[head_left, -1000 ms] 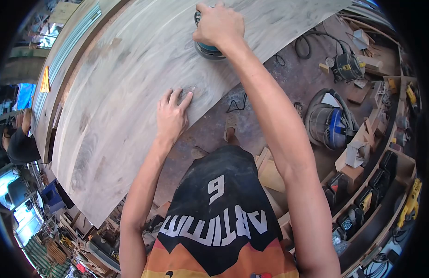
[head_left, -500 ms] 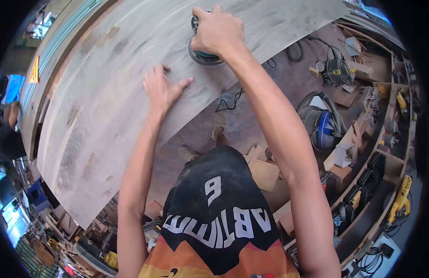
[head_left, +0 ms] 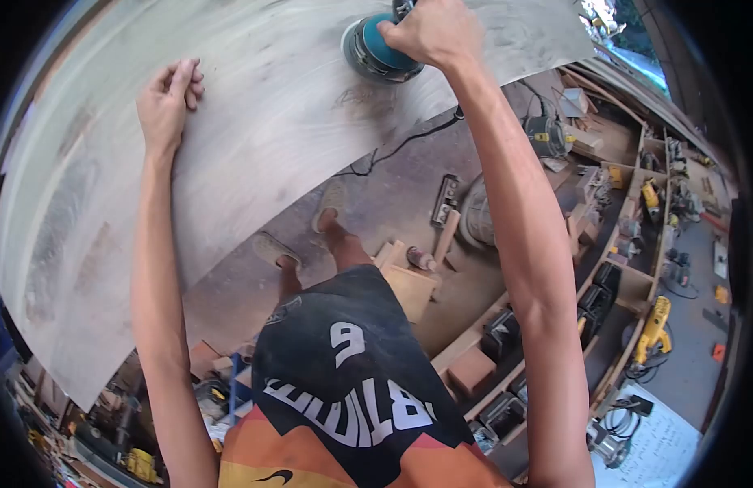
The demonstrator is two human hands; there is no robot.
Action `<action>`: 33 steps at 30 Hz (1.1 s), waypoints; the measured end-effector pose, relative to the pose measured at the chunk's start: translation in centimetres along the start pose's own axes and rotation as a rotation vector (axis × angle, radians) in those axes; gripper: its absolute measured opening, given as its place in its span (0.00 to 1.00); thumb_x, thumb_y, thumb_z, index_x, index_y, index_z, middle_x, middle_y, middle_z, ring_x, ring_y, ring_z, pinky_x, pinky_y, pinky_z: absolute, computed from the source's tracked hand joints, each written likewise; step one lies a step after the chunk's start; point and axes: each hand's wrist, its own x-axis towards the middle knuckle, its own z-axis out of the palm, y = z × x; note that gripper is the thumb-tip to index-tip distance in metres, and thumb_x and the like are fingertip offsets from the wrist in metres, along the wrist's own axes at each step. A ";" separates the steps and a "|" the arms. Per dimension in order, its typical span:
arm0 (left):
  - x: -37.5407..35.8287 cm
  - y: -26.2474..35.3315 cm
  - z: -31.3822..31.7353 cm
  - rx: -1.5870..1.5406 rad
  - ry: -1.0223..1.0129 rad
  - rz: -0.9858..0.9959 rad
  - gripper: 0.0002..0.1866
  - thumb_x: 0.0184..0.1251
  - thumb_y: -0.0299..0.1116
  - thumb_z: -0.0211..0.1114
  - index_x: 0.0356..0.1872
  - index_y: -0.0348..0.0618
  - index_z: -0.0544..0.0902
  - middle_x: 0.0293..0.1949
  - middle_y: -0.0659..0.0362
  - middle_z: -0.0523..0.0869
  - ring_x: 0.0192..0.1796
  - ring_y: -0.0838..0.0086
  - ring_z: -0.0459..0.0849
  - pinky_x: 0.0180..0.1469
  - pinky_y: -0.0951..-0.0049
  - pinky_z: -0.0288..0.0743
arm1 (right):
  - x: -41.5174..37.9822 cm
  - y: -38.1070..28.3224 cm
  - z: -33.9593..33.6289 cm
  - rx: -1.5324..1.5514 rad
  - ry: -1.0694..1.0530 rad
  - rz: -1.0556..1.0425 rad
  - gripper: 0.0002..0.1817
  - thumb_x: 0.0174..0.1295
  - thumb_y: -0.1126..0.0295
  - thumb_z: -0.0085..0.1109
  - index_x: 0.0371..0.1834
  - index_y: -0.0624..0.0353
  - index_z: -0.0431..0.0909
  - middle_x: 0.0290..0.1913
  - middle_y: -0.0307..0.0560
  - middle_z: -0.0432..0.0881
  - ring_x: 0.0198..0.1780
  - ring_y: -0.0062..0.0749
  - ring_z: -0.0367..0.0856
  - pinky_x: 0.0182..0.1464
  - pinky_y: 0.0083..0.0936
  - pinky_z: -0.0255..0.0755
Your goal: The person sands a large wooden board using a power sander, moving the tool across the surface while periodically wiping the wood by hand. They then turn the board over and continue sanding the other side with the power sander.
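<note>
A large wooden panel (head_left: 254,154) with grey, swirled dust marks spans the upper left. On its surface, near the edge closest to me, sits a round teal and black power sander (head_left: 382,50). My right hand (head_left: 438,32) is wrapped round the sander's top, its thumb lying on the teal body. A black cord (head_left: 421,132) hangs below the panel's edge. Well to the left, my left hand (head_left: 167,106) is over the panel, fingers curled in and thumb against them. I cannot tell whether anything is inside those fingers.
Under the panel's edge are my feet in clogs (head_left: 331,203). Wood offcuts (head_left: 409,281) and a small bottle (head_left: 421,259) lie on the floor. A shop vacuum (head_left: 547,136) stands to the right, beside wooden shelving (head_left: 637,285) with tools and a yellow power tool (head_left: 653,332).
My left hand has moved left across the panel, and its spread fingers have curled in. My right hand and the sander have shifted right and up in view; the camera has also turned.
</note>
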 end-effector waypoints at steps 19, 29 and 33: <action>0.7 0.0 0.0 -0.088 -0.090 0.080 0.12 0.76 0.34 0.69 0.49 0.36 0.90 0.47 0.56 0.93 0.40 0.80 0.85 0.40 0.80 0.77 | 2.0 -2.2 0.7 -0.106 -0.036 -0.023 0.26 0.48 0.60 0.71 0.52 0.53 0.79 0.44 0.66 0.82 0.45 0.66 0.84 0.47 0.53 0.79; 0.3 0.3 -0.8 -0.038 -0.173 0.042 0.18 0.73 0.35 0.73 0.22 0.44 0.80 0.24 0.67 0.79 0.26 0.83 0.74 0.32 0.78 0.68 | 0.2 -2.8 -0.1 -0.164 0.005 0.008 0.26 0.49 0.60 0.69 0.53 0.54 0.79 0.45 0.67 0.81 0.47 0.66 0.84 0.49 0.52 0.79; 1.0 -0.1 -0.9 -0.121 -0.101 0.057 0.22 0.73 0.36 0.72 0.19 0.49 0.73 0.22 0.69 0.75 0.24 0.84 0.69 0.28 0.79 0.63 | -3.7 -4.4 0.3 -0.187 0.007 -0.126 0.28 0.47 0.54 0.74 0.54 0.45 0.82 0.44 0.62 0.83 0.44 0.62 0.87 0.45 0.53 0.82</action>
